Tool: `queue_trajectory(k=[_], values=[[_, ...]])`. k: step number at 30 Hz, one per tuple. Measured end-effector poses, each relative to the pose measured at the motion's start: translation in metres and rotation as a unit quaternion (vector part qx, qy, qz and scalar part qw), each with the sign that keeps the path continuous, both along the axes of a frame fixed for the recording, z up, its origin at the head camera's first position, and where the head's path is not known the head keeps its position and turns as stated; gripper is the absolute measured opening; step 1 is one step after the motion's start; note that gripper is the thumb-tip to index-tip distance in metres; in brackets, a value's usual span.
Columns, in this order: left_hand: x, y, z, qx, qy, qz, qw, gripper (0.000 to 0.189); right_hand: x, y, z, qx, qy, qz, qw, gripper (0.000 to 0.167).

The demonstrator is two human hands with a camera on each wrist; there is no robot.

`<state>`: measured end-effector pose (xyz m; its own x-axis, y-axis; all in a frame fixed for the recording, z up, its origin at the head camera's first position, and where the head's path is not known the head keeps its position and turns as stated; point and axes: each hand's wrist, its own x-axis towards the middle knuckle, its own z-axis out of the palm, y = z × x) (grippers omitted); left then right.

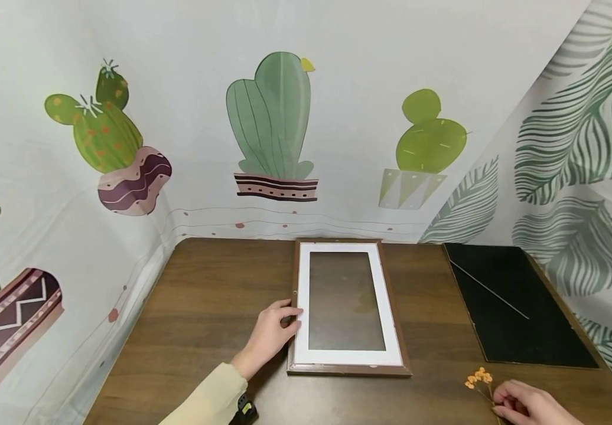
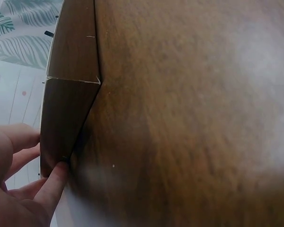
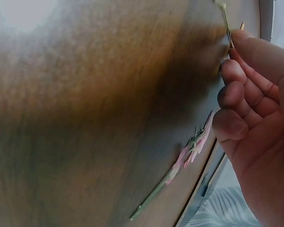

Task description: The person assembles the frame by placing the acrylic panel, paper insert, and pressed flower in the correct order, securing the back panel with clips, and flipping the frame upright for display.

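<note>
A brown picture frame (image 1: 348, 371) with a white mat (image 1: 304, 356) inside it lies face up on the wooden table. On its left side rests my left hand (image 1: 274, 330), fingertips over the rim. In the left wrist view, a digit of the left hand (image 2: 23, 189) presses the frame's side wall (image 2: 68, 109) low down, near the tabletop. Toward the front right, my right hand (image 1: 531, 401) pinches the thin stem of a small sprig of orange flowers (image 1: 479, 378). The right wrist view has the stem (image 3: 226, 21) between thumb and fingertips, its blossoms out of sight.
A black board (image 1: 518, 313) lies at the table's right side, with a thin grey rod (image 1: 489, 289) across it. Below the right hand, a pink flower (image 3: 191, 153) with a green stem lies on the table. Cloth printed with cacti (image 1: 279, 118) hangs behind the table.
</note>
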<state>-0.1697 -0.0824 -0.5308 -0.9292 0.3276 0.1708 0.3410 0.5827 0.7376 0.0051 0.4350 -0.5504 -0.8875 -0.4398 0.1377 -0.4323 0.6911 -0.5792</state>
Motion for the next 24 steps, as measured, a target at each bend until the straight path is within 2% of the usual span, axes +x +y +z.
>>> queue_trajectory(k=[3, 6, 10, 16, 21, 24], values=[[0.000, 0.000, 0.000, 0.000, -0.001, -0.001, 1.0000, 0.021, -0.001, 0.001, 0.000, 0.019, -0.016, -0.002, 0.9997, 0.032], [0.000, -0.001, 0.001, 0.001, -0.003, -0.001, 1.0000, 0.022, -0.004, 0.006, -0.003, 0.058, -0.042, -0.006, 0.9974, 0.026], [-0.001, -0.001, 0.001, 0.005, -0.003, 0.003, 1.0000, 0.021, -0.010, 0.009, -0.008, 0.113, -0.054, -0.002, 0.9921, 0.026], [-0.001, -0.001, 0.001, 0.008, -0.006, 0.001, 1.0000, 0.022, -0.014, 0.010, -0.014, 0.152, -0.091, -0.013, 0.9841, 0.029], [-0.001, -0.002, 0.001, 0.007, -0.005, 0.001, 1.0000, 0.022, -0.014, 0.014, -0.023, 0.166, -0.095, -0.019, 0.9815, 0.030], [-0.001, -0.002, 0.001, 0.005, -0.005, 0.003, 1.0000, 0.021, -0.014, 0.017, -0.030, 0.163, -0.068, -0.019, 0.9842, 0.033]])
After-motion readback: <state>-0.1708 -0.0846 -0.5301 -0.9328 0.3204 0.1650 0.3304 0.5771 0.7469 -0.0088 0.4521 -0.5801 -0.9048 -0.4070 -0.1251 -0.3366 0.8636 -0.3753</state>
